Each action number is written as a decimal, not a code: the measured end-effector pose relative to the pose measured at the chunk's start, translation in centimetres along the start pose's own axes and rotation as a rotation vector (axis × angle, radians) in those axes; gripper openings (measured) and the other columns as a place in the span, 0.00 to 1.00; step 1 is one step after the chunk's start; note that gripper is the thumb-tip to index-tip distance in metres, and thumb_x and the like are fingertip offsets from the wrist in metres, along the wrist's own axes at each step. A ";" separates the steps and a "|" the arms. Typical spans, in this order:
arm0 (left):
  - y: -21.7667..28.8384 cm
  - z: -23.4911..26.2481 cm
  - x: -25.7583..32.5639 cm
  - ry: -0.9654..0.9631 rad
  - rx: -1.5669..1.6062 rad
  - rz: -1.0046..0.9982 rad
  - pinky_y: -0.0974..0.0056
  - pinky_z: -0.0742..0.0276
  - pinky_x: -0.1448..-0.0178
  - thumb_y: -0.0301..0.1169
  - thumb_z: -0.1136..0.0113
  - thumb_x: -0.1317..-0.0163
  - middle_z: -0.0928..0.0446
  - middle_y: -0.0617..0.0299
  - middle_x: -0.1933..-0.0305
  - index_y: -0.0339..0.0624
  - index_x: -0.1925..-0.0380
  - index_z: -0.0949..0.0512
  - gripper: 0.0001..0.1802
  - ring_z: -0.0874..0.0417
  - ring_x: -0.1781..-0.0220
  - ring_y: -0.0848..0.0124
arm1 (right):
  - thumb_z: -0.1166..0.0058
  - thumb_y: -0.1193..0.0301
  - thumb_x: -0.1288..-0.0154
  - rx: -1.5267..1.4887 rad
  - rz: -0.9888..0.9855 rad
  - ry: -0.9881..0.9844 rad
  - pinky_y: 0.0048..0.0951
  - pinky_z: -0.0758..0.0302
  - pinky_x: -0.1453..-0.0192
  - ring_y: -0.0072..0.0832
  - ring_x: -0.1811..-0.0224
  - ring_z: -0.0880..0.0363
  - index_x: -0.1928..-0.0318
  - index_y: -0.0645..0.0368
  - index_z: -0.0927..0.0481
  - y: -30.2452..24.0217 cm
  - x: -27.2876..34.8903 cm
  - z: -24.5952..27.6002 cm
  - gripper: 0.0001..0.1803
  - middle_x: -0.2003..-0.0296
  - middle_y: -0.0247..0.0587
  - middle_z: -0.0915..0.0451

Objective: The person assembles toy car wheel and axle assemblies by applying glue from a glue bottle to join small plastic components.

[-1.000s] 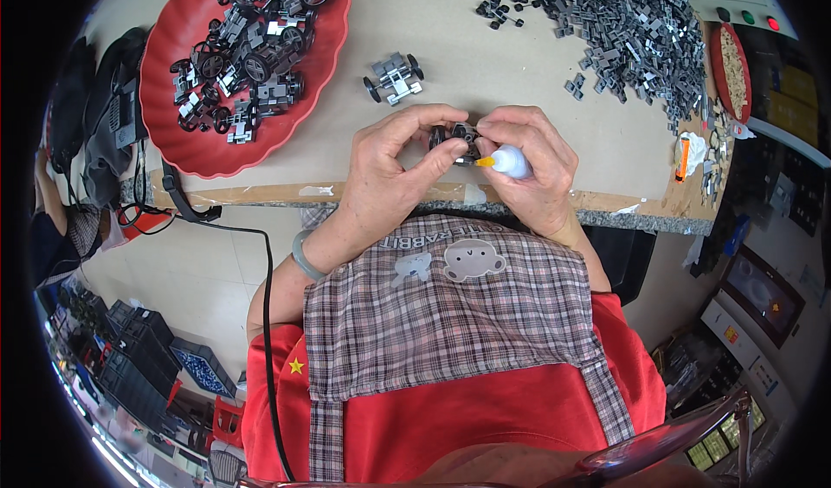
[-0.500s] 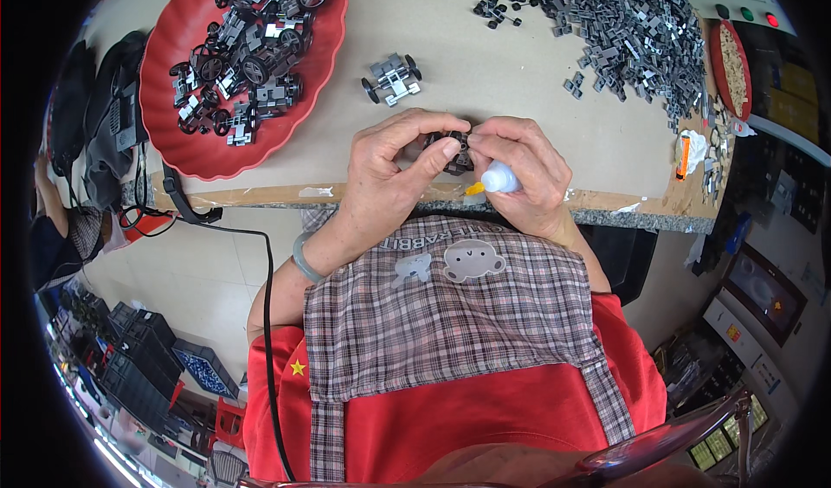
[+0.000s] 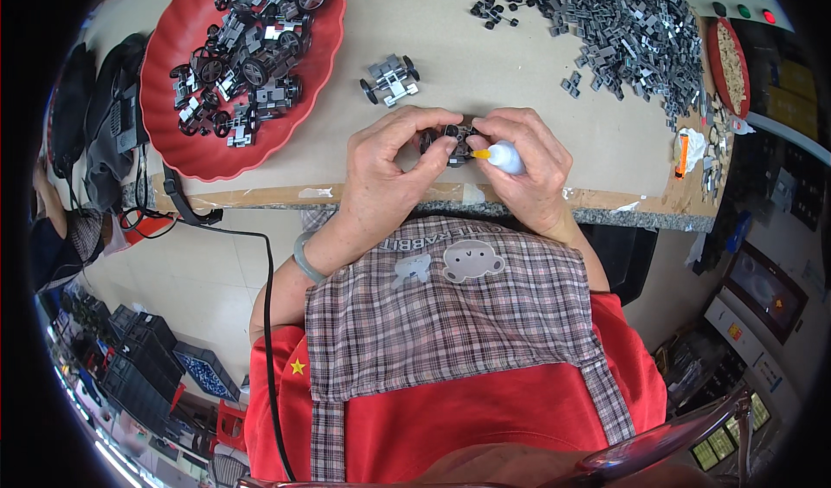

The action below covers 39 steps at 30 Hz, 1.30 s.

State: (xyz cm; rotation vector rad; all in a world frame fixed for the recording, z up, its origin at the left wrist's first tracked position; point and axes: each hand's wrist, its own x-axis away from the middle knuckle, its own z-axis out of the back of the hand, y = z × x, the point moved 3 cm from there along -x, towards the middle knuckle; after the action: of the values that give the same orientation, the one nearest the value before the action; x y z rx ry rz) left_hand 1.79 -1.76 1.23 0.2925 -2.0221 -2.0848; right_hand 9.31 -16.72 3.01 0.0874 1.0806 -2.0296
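Between my hands, close to the table's front edge, is a small black-and-grey toy wheel assembly point(image 3: 459, 148). My left hand point(image 3: 394, 155) pinches its left side with thumb and fingertips. My right hand point(image 3: 530, 155) keeps a white squeeze bottle point(image 3: 505, 158) tucked in its grip, and its fingertips touch the assembly's right side. The bottle's yellow nozzle point(image 3: 480, 154) points left at the assembly. Fingers cover much of the piece. Beyond my hands a grey-and-silver wheeled chassis point(image 3: 390, 79) with black wheels lies on the table.
A red scalloped tray point(image 3: 325, 85) at the left holds several wheeled chassis. Loose grey parts point(image 3: 636, 42) and black axle pieces point(image 3: 495, 7) are heaped at the far right. A red dish of pale bits point(image 3: 730, 68) stands at the right edge. A black cable point(image 3: 270, 315) hangs beside my left arm.
The bottle in my right hand has swung so that its nozzle now points left and slightly up, up against the assembly. Both hands remain in nearly the same place.
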 end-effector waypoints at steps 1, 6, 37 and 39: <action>0.0 0.0 0.0 0.001 -0.014 -0.002 0.72 0.27 0.64 0.22 0.37 0.44 0.18 0.62 0.64 0.38 0.59 0.19 0.12 0.22 0.67 0.77 | 0.31 0.77 0.54 -0.001 0.001 0.000 0.26 0.19 0.67 0.30 0.65 0.18 0.63 0.61 0.19 0.0 0.0 0.0 0.15 0.63 0.42 0.21; -0.2 0.0 0.0 0.035 0.089 0.051 0.73 0.26 0.65 0.22 0.38 0.43 0.18 0.62 0.63 0.37 0.59 0.19 0.11 0.21 0.67 0.79 | 0.34 0.80 0.54 -0.122 -0.101 -0.045 0.26 0.18 0.63 0.30 0.63 0.18 0.59 0.60 0.18 0.1 -0.2 0.1 0.18 0.63 0.42 0.21; 0.4 -0.2 -1.1 -0.147 0.328 0.239 0.74 0.31 0.58 0.28 0.47 0.35 0.23 0.65 0.64 0.35 0.55 0.21 0.11 0.27 0.62 0.82 | 0.38 0.81 0.44 -0.811 -0.302 0.053 0.20 0.27 0.59 0.18 0.64 0.25 0.61 0.60 0.23 1.6 -0.9 -0.1 0.11 0.58 0.39 0.24; 0.8 -0.3 -1.1 -0.181 0.339 0.270 0.74 0.32 0.56 0.30 0.47 0.34 0.24 0.66 0.65 0.35 0.56 0.21 0.12 0.27 0.60 0.82 | 0.38 0.81 0.44 -0.823 -0.302 0.034 0.19 0.27 0.59 0.17 0.65 0.26 0.61 0.60 0.23 1.9 -0.8 -0.3 0.11 0.57 0.39 0.25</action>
State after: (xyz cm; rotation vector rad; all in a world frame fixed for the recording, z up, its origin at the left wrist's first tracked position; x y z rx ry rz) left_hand 2.97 -1.71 2.01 -0.1175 -2.3665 -1.6573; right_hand 11.06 -16.58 1.90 -0.4890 1.9541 -1.6738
